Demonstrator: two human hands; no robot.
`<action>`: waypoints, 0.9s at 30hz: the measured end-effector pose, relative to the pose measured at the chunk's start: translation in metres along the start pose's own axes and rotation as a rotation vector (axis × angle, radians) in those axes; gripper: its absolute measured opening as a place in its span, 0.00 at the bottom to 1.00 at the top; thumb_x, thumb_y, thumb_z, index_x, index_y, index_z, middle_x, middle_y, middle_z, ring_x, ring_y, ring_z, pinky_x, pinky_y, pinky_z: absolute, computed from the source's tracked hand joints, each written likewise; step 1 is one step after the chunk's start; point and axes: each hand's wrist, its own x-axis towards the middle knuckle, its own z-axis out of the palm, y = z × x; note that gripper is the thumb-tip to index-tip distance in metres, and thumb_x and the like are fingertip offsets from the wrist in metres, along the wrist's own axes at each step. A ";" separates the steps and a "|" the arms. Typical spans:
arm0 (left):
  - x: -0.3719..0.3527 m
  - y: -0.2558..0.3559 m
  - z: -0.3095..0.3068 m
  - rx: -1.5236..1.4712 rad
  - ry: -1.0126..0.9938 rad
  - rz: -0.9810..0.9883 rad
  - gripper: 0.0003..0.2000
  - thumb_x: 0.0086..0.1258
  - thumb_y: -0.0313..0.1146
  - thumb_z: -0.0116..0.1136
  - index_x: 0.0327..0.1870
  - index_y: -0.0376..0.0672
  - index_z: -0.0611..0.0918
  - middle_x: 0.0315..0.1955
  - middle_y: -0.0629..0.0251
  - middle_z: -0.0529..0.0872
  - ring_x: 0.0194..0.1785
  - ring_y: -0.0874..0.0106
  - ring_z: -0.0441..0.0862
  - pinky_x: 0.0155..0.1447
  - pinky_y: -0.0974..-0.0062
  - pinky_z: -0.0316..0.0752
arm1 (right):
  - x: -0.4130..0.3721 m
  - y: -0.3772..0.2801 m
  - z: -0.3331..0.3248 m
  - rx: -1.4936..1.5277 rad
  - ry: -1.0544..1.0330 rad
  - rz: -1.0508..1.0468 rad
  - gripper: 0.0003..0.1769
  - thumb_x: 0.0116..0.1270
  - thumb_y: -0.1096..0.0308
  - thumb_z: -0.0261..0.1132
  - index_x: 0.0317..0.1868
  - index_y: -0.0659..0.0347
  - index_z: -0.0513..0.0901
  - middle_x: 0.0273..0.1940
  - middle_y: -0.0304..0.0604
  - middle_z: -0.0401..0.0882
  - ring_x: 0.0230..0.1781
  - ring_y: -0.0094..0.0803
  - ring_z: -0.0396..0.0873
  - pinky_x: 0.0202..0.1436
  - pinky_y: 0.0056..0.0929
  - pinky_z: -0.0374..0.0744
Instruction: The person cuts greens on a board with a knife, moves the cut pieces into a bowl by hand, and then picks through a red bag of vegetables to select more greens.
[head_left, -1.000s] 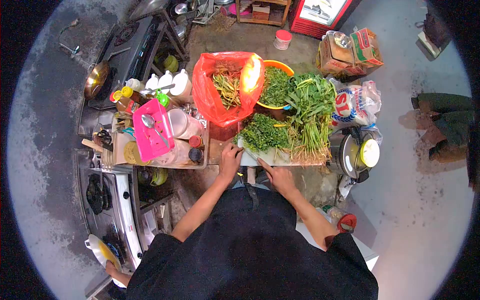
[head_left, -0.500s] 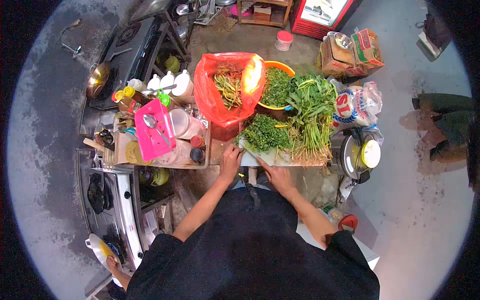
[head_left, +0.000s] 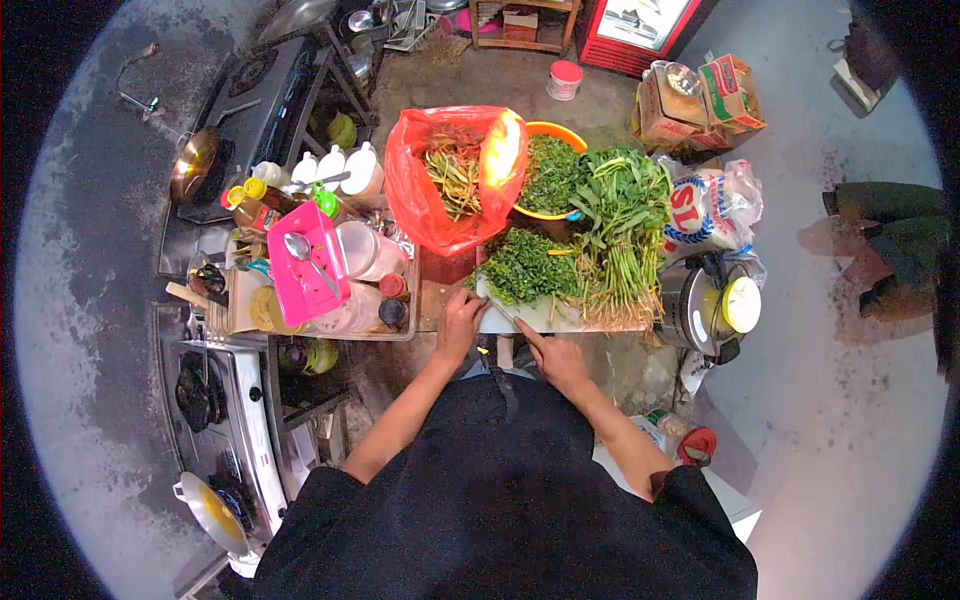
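My right hand (head_left: 560, 361) is closed round a knife (head_left: 503, 309), whose blade points up and left over a white cutting board (head_left: 553, 317). At the board's left end, my left hand (head_left: 460, 325) has its fingers bent together beside the knife tip; whether anything is between them is too small to tell. Chopped greens (head_left: 524, 268) lie heaped on the board just beyond both hands. Long-stemmed leafy greens (head_left: 622, 200) rest to the right, their root ends on the board. Behind the heap stand an orange bowl (head_left: 583, 143) of cut greens and a red plastic bag (head_left: 410, 205) holding stems.
At the left, a pink tray (head_left: 290, 285) with spoons sits on jars and bottles. A pot (head_left: 688, 310) stands right of the board. The stove (head_left: 245, 420) holds a pan (head_left: 212, 515) at lower left. Another person's legs (head_left: 890, 245) show at far right.
A co-worker's hand at the pan on the lower left has gone out of view. My hands stay almost where they were, with the knife tilted slightly differently.
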 end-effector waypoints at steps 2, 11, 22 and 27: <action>-0.001 0.001 -0.001 -0.025 -0.017 0.005 0.06 0.64 0.24 0.66 0.39 0.33 0.87 0.35 0.52 0.81 0.43 0.53 0.82 0.49 0.60 0.77 | 0.000 -0.001 -0.001 0.016 0.005 0.023 0.37 0.75 0.59 0.60 0.79 0.22 0.57 0.25 0.54 0.83 0.25 0.54 0.84 0.32 0.55 0.83; -0.002 0.003 -0.004 -0.063 -0.035 -0.006 0.07 0.64 0.21 0.63 0.41 0.31 0.86 0.37 0.50 0.80 0.44 0.51 0.81 0.50 0.58 0.76 | 0.022 -0.004 0.024 0.082 0.092 0.021 0.40 0.71 0.60 0.63 0.79 0.20 0.57 0.26 0.54 0.84 0.25 0.54 0.84 0.31 0.55 0.83; 0.001 -0.002 0.001 -0.044 0.023 0.042 0.07 0.63 0.21 0.64 0.41 0.33 0.86 0.37 0.52 0.82 0.44 0.52 0.82 0.50 0.59 0.77 | 0.000 0.001 -0.010 0.022 -0.014 0.044 0.37 0.72 0.63 0.61 0.78 0.26 0.62 0.28 0.52 0.84 0.27 0.52 0.83 0.31 0.53 0.80; 0.002 -0.003 0.004 -0.032 0.025 0.017 0.07 0.62 0.22 0.65 0.41 0.34 0.86 0.37 0.54 0.82 0.45 0.53 0.82 0.50 0.60 0.77 | 0.000 -0.001 -0.007 0.033 -0.031 0.021 0.36 0.73 0.62 0.61 0.78 0.26 0.62 0.27 0.52 0.84 0.27 0.52 0.83 0.31 0.53 0.80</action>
